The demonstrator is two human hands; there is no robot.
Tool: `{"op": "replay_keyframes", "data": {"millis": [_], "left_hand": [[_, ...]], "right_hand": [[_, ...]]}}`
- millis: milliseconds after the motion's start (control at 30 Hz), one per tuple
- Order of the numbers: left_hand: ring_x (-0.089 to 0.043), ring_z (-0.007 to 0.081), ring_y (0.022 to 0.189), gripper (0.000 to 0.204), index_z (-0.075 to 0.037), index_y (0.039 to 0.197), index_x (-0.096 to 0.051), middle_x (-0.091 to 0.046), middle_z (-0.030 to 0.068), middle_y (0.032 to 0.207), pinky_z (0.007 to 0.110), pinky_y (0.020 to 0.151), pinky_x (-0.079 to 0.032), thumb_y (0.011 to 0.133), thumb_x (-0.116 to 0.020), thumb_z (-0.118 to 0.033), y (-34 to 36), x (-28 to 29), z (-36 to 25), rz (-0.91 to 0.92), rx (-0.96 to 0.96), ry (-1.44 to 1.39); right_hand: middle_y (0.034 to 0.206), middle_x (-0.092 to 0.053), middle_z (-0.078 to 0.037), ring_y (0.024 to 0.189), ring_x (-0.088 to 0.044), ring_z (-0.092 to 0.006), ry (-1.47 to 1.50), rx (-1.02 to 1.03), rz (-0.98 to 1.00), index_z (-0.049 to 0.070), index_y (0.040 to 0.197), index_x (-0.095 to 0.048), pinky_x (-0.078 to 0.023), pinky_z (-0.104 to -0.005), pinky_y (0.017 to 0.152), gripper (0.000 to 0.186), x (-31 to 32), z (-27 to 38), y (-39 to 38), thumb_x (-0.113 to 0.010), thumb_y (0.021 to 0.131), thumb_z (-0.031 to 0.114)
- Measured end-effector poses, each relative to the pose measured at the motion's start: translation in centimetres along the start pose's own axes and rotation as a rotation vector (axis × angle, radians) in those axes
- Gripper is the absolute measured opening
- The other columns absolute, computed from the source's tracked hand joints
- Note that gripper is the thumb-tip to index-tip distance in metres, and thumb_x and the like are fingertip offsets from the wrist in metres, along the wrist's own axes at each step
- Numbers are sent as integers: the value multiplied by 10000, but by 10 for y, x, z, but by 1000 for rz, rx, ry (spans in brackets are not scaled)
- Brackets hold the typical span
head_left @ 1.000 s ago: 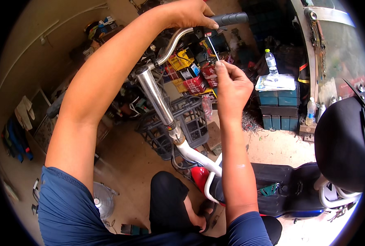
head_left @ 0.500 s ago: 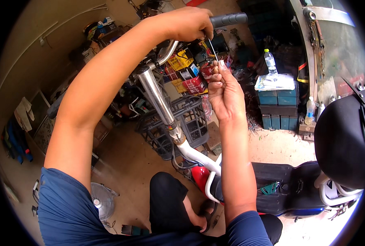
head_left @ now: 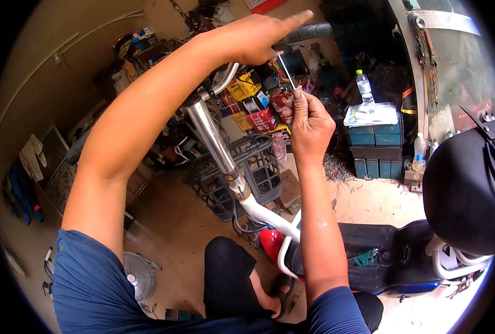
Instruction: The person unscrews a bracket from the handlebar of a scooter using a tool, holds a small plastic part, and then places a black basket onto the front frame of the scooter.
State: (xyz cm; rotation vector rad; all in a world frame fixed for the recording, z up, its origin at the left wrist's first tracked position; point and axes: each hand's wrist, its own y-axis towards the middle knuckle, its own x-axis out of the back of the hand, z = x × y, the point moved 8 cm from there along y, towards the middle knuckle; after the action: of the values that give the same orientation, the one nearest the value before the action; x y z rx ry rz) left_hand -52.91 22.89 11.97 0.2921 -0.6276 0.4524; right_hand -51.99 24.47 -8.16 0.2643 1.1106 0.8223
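Short blue sleeves, bare forearms, black trousers and a sandal.

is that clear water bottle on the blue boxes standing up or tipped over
Upright. The water bottle stands on its base behind the folded cloth on the stacked blue boxes, cap at the top, neck pointing up.

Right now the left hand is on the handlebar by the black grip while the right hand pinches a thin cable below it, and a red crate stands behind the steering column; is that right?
Not quite: the head view shows the crate is black, not red. The rest stands.
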Motion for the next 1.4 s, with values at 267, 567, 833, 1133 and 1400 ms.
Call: {"op": "replay_keyframes", "data": {"millis": [267,567,833,1133,1400], "left_hand": [[-695,417,990,496,-14,1218,-562,-692,198,1035,495,835,-574,773,-780,-33,4,-17,-1,-174,91,173],[-706,314,930,468,-9,1221,-573,-696,122,1008,381,793,-604,778,-726,-15,3,-23,-21,-284,221,463],[-662,316,1063,678,17,1418,-518,-659,145,1174,382,865,-588,770,-716,10,-10,-17,-19,-331,148,319],[-563,370,1300,757,29,1474,-477,-589,191,1382,468,1094,-470,756,-716,18,-18,-20,-26,-269,180,261],[-616,420,1244,417,33,1325,-621,-638,246,1329,443,1084,-485,915,-626,-38,-90,-40,-85,-630,404,-485]], "right_hand": [[792,-721,-64,650,-686,-109,-104,-59,53,-15,1050,-746,-540,-248,570,208,-2,-1,0,-652,1046,171],[849,-604,-3,639,-578,-51,1548,-1193,378,19,1124,-606,-488,-153,513,207,-56,-75,-21,-635,1056,213],[836,-598,3,642,-569,-51,1557,-1098,250,26,1090,-622,-486,-155,522,199,-61,-72,-26,-649,1051,219],[843,-753,-75,702,-693,-107,164,-418,-143,-18,1012,-754,-541,-258,582,244,-16,-43,-24,-769,974,223],[969,-761,-190,843,-746,-350,-463,373,-172,-7,1106,-756,-598,-414,738,218,-6,-14,-15,-733,927,117]]}}
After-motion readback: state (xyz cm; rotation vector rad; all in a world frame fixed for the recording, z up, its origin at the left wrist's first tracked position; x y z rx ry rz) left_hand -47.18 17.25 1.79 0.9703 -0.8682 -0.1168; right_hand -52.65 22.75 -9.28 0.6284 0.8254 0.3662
